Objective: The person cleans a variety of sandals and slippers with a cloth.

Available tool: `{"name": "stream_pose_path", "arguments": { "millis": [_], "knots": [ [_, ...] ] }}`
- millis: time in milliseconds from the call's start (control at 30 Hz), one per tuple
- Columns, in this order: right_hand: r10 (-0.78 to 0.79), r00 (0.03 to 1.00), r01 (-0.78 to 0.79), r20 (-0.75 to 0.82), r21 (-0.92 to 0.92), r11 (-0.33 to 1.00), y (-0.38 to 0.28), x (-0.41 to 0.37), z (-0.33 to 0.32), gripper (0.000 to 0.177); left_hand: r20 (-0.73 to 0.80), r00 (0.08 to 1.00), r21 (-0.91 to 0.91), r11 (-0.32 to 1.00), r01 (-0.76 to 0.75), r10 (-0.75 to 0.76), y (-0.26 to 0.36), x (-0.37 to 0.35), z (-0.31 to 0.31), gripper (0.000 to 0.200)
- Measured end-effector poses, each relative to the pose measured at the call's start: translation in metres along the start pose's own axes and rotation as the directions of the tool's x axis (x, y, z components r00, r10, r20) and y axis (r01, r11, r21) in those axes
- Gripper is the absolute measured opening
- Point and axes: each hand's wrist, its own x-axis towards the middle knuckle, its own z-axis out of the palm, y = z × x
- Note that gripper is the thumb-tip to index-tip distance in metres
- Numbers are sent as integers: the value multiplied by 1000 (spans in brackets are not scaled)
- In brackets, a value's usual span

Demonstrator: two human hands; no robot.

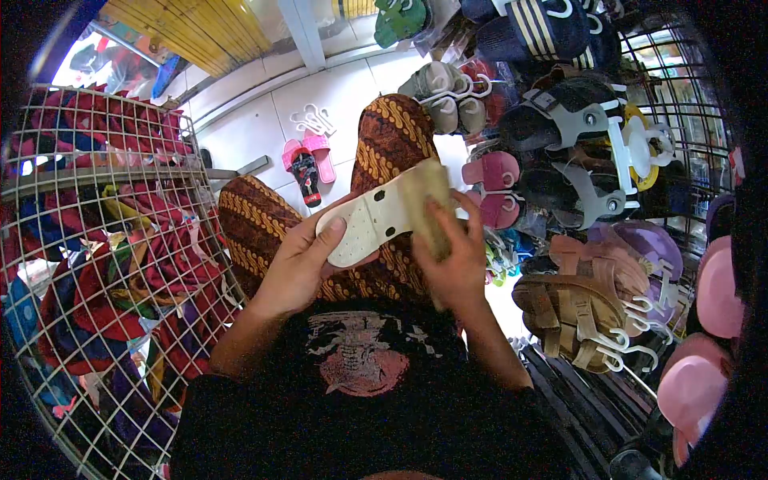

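Observation:
My left hand [296, 260] grips the heel end of a pale cream sandal sole [356, 232], its thumb lying on the upper face. Two dark holes and rows of small dots mark the sole. A beige, cloth-like piece [426, 204], blurred by motion, covers the sole's other end. My right hand [456, 260] is closed on this piece, fingers bent over it. Both hands are above my lap, over brown patterned trousers [392, 144].
A wire mesh basket [120, 180] of colourful goods stands at left. Pink slippers [320, 160] lie on the white tiled floor [256, 120] ahead. Along the right hang many sandals on white hooks, including brown sandals [560, 308] and striped dark slides [544, 32].

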Motion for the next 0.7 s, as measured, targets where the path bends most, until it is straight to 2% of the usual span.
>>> {"name": "stream_pose_path", "arguments": {
  "millis": [67,100,200,233,300,333,367,400,467,500,600,633,700],
  "knots": [
    [57,994,-57,-96,10,998,19,3,4,55,-1,1000,139,990,-31,31,-2,0,-3,47],
    [45,995,-46,-86,-11,999,7,0,-2,54,-3,999,203,978,-46,47,-3,0,-3,47],
    [-169,983,163,78,81,983,-23,-16,-10,51,17,995,187,978,-96,95,-6,1,0,47],
    [-188,981,185,53,63,981,-22,-16,-9,52,17,998,155,985,-70,68,-5,0,1,47],
    [-10,999,12,-52,44,999,0,-9,1,54,20,1000,93,996,-13,11,-3,-1,3,47],
    [80,991,-76,-108,42,996,14,-6,6,55,39,999,-23,1000,15,-14,-2,-3,5,50],
    [83,985,-75,-151,55,996,25,-5,8,55,62,997,-137,989,46,-38,-1,-5,7,54],
    [39,992,-34,-123,37,999,19,-8,6,55,86,994,-251,965,80,-60,-1,-6,9,58],
    [-46,997,47,-56,6,999,-5,-18,-1,54,101,994,-246,968,53,-28,-2,-5,10,60],
    [-217,975,218,-44,20,976,-10,-20,-2,55,108,994,-243,969,39,-13,-2,-4,10,62],
    [-39,997,42,-72,41,998,-1,-20,4,58,137,990,-448,890,87,-29,-3,2,7,54],
    [128,988,-119,-85,108,987,4,-15,5,60,140,989,-474,875,101,-38,-1,3,8,57],
    [98,994,-94,-49,68,993,3,-18,1,60,122,991,-463,880,101,-50,-1,4,7,56]
  ]
}}
